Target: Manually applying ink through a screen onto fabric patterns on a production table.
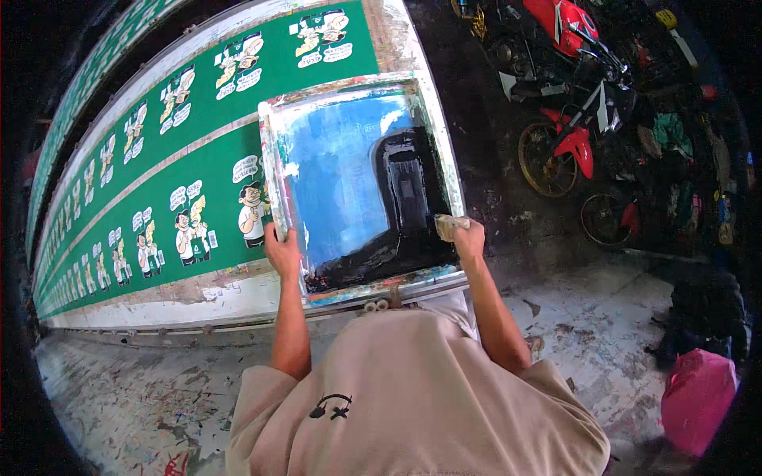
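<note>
A screen printing frame [361, 295] with paint-smeared white rails lies across the near end of a long table. Its blue mesh [329, 174] carries thick black ink [406, 186] along the right side and near edge. My left hand [282, 247] is closed round the frame's left rail, near its lower corner. At the right rail, my right hand [468, 238] is closed on a small beige block [448, 228], whose kind I cannot make out. The block overhangs the inked area. Under and beside the frame, green sheets [208, 208] show repeated cartoon figures.
The long printing table [218, 297] runs away to the left with two rows of prints. A red motorcycle [559, 32] and assorted parts stand at the far right. A pink bag [698, 401] sits on the paint-stained floor [135, 389] at the lower right.
</note>
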### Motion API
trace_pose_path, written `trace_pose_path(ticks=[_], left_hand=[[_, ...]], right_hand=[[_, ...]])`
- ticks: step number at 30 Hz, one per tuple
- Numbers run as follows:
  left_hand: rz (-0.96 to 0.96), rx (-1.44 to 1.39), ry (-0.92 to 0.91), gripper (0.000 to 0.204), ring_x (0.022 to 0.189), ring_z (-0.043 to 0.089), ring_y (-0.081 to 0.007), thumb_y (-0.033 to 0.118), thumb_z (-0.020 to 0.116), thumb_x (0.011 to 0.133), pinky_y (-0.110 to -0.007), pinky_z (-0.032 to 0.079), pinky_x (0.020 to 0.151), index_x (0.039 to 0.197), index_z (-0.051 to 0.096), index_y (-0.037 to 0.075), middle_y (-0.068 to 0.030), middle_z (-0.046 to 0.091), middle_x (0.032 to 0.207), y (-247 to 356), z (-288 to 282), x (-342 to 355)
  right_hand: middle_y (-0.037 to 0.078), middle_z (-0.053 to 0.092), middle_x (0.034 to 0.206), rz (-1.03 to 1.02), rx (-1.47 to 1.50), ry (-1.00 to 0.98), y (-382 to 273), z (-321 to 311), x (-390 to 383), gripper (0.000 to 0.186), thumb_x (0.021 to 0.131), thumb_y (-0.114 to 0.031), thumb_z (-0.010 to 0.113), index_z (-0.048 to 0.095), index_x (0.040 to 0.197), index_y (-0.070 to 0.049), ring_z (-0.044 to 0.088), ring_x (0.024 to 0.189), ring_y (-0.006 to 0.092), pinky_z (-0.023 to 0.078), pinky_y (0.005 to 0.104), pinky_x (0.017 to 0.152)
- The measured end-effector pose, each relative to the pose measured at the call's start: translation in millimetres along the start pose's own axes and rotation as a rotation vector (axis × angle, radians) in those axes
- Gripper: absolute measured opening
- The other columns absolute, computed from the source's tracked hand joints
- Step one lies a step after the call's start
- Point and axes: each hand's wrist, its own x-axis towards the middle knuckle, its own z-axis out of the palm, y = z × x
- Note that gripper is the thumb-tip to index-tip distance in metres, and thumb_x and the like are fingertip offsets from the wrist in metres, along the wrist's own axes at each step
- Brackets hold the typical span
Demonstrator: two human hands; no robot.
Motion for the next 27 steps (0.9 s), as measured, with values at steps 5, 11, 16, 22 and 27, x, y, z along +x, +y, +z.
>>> trace_pose_path(ticks=[5, 11, 16, 22, 27], left_hand=[[0.032, -0.151, 0.015, 0.029, 0.082, 0.068, -0.0296, 0.012, 0.072, 0.08, -0.042, 0.052, 0.076, 0.104, 0.059, 0.001, -0.0162, 0.068, 0.092, 36, 64, -28], [-0.071, -0.288, 0.007, 0.035, 0.085, 0.066, -0.03, 0.008, 0.076, 0.074, -0.042, 0.051, 0.078, 0.103, 0.057, 0.003, -0.0155, 0.066, 0.093, 208, 190, -115], [-0.183, -0.358, -0.103, 0.038, 0.091, 0.064, -0.0348, 0.006, 0.077, 0.074, -0.046, 0.05, 0.081, 0.105, 0.054, 0.002, -0.0175, 0.063, 0.098, 256, 249, -179], [-0.214, -0.308, -0.127, 0.044, 0.089, 0.066, -0.0339, 0.008, 0.076, 0.076, -0.046, 0.051, 0.079, 0.111, 0.051, 0.002, -0.0176, 0.064, 0.099, 288, 287, -193], [-0.309, -0.397, -0.056, 0.047, 0.089, 0.068, -0.0363, 0.01, 0.073, 0.076, -0.047, 0.052, 0.079, 0.116, 0.05, 0.001, -0.0208, 0.066, 0.1, 317, 275, -180]], right_hand=[[0.009, 0.073, 0.086, -0.132, 0.033, -0.045, -42, -68, 43, 0.016, 0.083, -0.001, 0.067, 0.073, 0.096, 0.005, 0.067, 0.075, 0.0142, 0.054, 0.0288, 0.071], [0.008, 0.074, 0.09, -0.16, 0.015, -0.046, -30, -264, 183, 0.026, 0.087, -0.013, 0.065, 0.076, 0.102, 0.006, 0.068, 0.079, 0.0152, 0.056, 0.03, 0.076], [0.007, 0.07, 0.089, -0.099, 0.161, -0.122, -16, -349, 178, 0.025, 0.087, -0.014, 0.064, 0.073, 0.101, 0.005, 0.063, 0.073, 0.0147, 0.05, 0.0273, 0.067], [0.009, 0.069, 0.092, -0.065, 0.117, -0.061, 1, -400, 229, 0.032, 0.078, -0.014, 0.057, 0.071, 0.1, 0.004, 0.067, 0.081, 0.0201, 0.055, 0.035, 0.076], [0.009, 0.069, 0.091, -0.137, 0.077, -0.178, -37, -384, 285, 0.029, 0.083, -0.017, 0.054, 0.07, 0.095, 0.003, 0.066, 0.08, 0.02, 0.055, 0.0355, 0.075]])
